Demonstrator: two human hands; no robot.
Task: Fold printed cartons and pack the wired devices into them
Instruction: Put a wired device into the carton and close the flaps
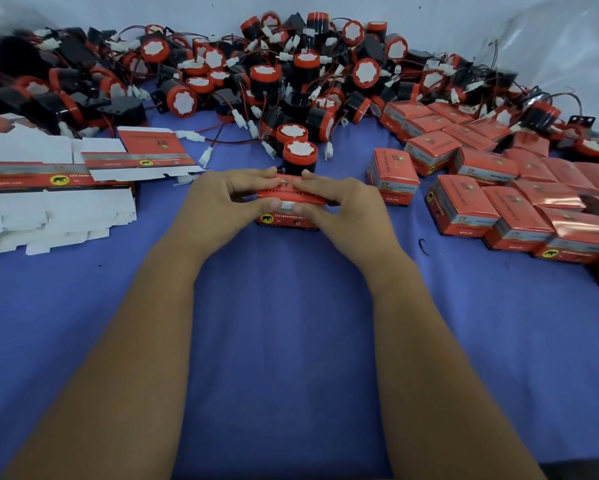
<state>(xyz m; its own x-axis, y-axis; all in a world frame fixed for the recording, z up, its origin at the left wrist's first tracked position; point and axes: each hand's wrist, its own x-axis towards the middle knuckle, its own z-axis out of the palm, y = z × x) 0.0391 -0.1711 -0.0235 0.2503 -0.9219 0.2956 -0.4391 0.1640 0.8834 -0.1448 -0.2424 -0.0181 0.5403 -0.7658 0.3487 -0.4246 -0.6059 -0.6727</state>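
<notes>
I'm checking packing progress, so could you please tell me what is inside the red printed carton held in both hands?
The red printed carton's inside is hidden by its panels and both hands.

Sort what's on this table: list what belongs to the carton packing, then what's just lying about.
Belongs to the job:
- carton gripped by left hand and right hand
- flat carton blanks
- pile of wired devices
- packed cartons

Lying about:
- blue table cloth
- clear plastic sheet, far right
- small dark curved scrap on the cloth
</notes>
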